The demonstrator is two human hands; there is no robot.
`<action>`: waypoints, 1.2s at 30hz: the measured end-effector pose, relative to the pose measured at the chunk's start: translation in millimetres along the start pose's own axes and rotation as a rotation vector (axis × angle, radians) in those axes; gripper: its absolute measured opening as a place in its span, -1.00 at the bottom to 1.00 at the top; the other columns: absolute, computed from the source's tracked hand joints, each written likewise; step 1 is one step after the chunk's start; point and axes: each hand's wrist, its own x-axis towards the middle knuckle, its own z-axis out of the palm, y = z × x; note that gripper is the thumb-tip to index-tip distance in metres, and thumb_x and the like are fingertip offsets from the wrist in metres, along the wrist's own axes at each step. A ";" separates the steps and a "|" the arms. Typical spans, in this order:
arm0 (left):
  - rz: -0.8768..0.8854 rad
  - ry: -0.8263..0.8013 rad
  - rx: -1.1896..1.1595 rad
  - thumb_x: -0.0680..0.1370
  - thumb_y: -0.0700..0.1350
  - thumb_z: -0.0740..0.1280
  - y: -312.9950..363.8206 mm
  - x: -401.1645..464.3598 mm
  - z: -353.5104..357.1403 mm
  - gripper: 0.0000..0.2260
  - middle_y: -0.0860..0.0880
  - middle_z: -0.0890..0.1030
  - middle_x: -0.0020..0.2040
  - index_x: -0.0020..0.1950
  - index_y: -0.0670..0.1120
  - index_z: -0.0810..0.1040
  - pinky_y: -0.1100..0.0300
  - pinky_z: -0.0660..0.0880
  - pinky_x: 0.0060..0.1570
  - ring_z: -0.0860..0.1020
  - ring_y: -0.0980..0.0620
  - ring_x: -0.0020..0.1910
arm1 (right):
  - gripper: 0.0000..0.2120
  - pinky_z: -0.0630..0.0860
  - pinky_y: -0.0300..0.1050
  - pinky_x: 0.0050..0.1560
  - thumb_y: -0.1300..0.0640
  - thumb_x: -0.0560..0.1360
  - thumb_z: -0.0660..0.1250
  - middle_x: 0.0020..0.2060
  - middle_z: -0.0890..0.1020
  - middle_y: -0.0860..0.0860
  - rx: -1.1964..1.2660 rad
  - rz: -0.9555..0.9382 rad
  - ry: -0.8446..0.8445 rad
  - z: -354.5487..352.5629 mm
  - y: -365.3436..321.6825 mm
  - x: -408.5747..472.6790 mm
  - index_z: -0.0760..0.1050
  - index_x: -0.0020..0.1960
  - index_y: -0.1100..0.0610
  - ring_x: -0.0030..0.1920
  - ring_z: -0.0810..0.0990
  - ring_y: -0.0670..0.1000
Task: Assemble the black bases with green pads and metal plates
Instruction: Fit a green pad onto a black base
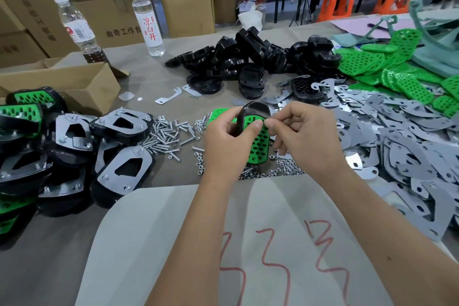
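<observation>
Both hands meet over the middle of the table [149, 77]. My left hand [227, 143] grips a black base [254, 109] with its fingers curled round the edge and the thumb pressed flat on the green pad [258, 144] set into it. My right hand [301, 131] is curled, thumb and forefinger pinched together at the pad's upper right edge; whether they hold a small part I cannot tell, the tips are too small to read.

That base is glossy, rounded at the top, tilted up on its edge toward me. Its pad is bright green, long, and punched with rows of oval holes.

Just left of my left hand lies a spill of screws [166, 135], with nuts [280, 169] scattered under both hands. Farther left sit finished units [124, 169], black with metal plates screwed on. Right of my right hand spreads a heap of grey plates [397, 146]. Beyond the hands is a pile of loose bases [248, 57], and beyond my right hand a heap of pads [387, 67]. Two bottles [149, 20] stand far left of that pile.
</observation>
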 end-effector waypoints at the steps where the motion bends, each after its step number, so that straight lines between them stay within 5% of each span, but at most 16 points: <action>1: -0.023 0.002 -0.062 0.48 -0.07 0.45 1.0 0.4 0.3 -0.87 -0.06 0.73 -0.13 0.01 0.07 0.72 -0.18 0.64 -0.02 0.68 -0.05 -0.16 | -0.85 0.49 -0.23 -0.48 0.18 0.50 0.54 -0.40 0.65 -0.01 0.117 0.060 0.007 -2.2 -0.8 0.8 0.61 -0.20 0.10 -0.47 0.59 -0.05; 4: -0.060 -0.040 -0.214 0.51 -0.11 0.45 5.0 0.1 0.4 -0.84 -0.04 0.75 -0.11 0.06 0.07 0.73 0.03 0.66 -0.15 0.69 0.04 -0.14 | -0.73 0.39 -0.24 -0.46 -0.03 0.38 0.61 -0.26 0.61 -0.01 0.442 0.325 -0.060 -12.0 -2.5 4.0 0.60 -0.03 0.03 -0.32 0.49 -0.05; 6: -0.052 -0.075 -0.232 0.52 -0.13 0.45 6.9 -0.2 0.1 -0.82 -0.04 0.75 -0.09 0.10 0.00 0.72 0.10 0.63 -0.16 0.69 0.04 -0.13 | -0.65 0.51 -0.18 -0.36 -0.10 0.36 0.59 -0.10 0.65 0.03 0.533 0.437 -0.242 -17.8 -1.3 5.7 0.64 0.07 0.01 -0.17 0.59 -0.02; 9: -0.048 -0.090 -0.215 0.55 -0.17 0.45 6.1 -0.2 -0.8 -0.80 -0.10 0.75 -0.04 0.16 -0.07 0.70 0.05 0.64 -0.12 0.69 0.02 -0.10 | -0.75 0.62 -0.11 -0.17 -0.10 0.30 0.59 -0.03 0.71 0.09 0.581 0.431 -0.359 -18.6 -1.0 4.0 0.69 -0.09 -0.03 -0.03 0.68 0.04; 14: -0.084 -0.126 -0.256 0.60 -0.25 0.42 6.7 -1.2 -2.9 -0.81 -0.11 0.75 -0.03 0.19 -0.07 0.69 -0.03 0.68 -0.06 0.70 -0.03 -0.07 | -0.79 0.53 -0.22 -0.29 -0.07 0.32 0.57 -0.14 0.60 0.10 0.676 0.430 -0.347 -17.7 -2.4 4.2 0.62 -0.20 0.02 -0.21 0.53 0.02; 19: -0.052 -0.162 -0.217 0.58 -0.24 0.43 8.8 -1.7 -5.7 -0.77 -0.01 0.76 -0.06 0.13 0.06 0.70 0.17 0.63 -0.16 0.70 0.08 -0.11 | -0.71 0.48 -0.23 -0.35 -0.02 0.31 0.58 -0.24 0.53 0.06 0.668 0.438 -0.386 -19.0 1.6 5.8 0.52 -0.16 0.08 -0.32 0.48 -0.03; 22: -0.048 -0.164 -0.212 0.53 -0.18 0.44 7.8 -1.5 -4.2 -0.78 -0.04 0.75 -0.03 0.12 0.08 0.71 0.13 0.64 -0.12 0.70 0.05 -0.08 | -0.70 0.47 -0.22 -0.35 -0.01 0.40 0.55 -0.21 0.53 0.09 0.682 0.442 -0.379 -18.5 5.8 5.3 0.48 -0.13 0.13 -0.32 0.46 -0.02; 25: -0.019 -0.188 -0.195 0.54 -0.21 0.43 7.2 -2.3 -1.6 -0.77 0.01 0.75 -0.05 0.14 0.04 0.71 0.23 0.60 -0.15 0.69 0.10 -0.10 | -0.65 0.47 -0.21 -0.40 0.06 0.41 0.54 -0.14 0.48 0.21 0.627 0.424 -0.319 -17.8 7.4 5.2 0.48 -0.04 0.28 -0.33 0.48 0.01; 30: -0.071 -0.149 -0.170 0.59 -0.25 0.40 2.4 -0.9 1.9 -0.82 0.03 0.74 -0.09 0.11 -0.04 0.70 0.23 0.58 -0.16 0.67 0.11 -0.12 | -0.73 0.46 -0.19 -0.46 -0.01 0.36 0.58 -0.37 0.55 0.06 0.424 0.327 -0.228 -13.8 12.1 6.0 0.49 -0.30 0.00 -0.45 0.49 -0.02; 33: -0.138 -0.099 -0.167 0.59 -0.28 0.42 2.3 -0.7 3.3 -0.82 0.05 0.74 -0.16 0.02 -0.01 0.70 0.27 0.57 -0.23 0.67 0.14 -0.20 | -0.77 0.54 -0.17 -0.43 -0.02 0.37 0.58 -0.33 0.61 0.11 0.229 0.267 -0.312 -28.2 10.6 10.6 0.55 -0.21 0.04 -0.42 0.58 0.00; 36: -0.235 0.009 -0.225 0.58 -0.26 0.43 1.1 1.1 2.9 -0.86 0.02 0.74 -0.17 -0.02 -0.02 0.71 0.07 0.65 -0.22 0.69 0.06 -0.20 | -0.83 0.53 -0.11 -0.26 0.13 0.40 0.63 -0.32 0.66 0.00 -0.168 0.137 -0.561 -56.3 6.6 20.6 0.64 -0.13 0.02 -0.34 0.57 -0.04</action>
